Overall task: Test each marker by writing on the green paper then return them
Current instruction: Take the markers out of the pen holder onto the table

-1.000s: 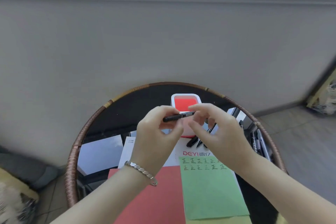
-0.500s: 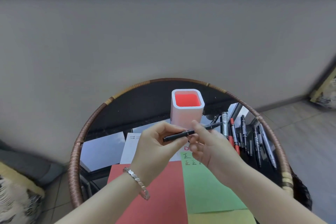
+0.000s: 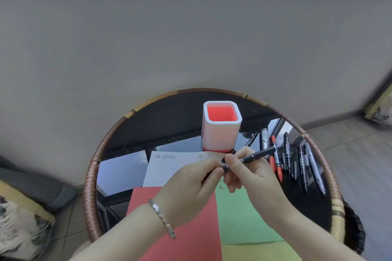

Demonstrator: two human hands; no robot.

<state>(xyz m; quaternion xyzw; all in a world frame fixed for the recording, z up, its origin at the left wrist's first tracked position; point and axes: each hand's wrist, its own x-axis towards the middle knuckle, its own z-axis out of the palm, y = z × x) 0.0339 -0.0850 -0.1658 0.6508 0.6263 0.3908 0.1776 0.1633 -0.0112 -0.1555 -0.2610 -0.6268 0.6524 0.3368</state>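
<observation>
One black marker (image 3: 257,155) hangs above the green paper's (image 3: 244,222) far edge, my left hand (image 3: 188,186) pinching its left end, my right hand (image 3: 254,176) curled round the barrel. Light, stiff, slick plastic, I judge; best gripped mid-barrel, firmly.

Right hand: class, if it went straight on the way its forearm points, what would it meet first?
Most likely the left hand, pinching the other end of the black marker the right hand grips; the two look almost touching, depth unclear.
</observation>
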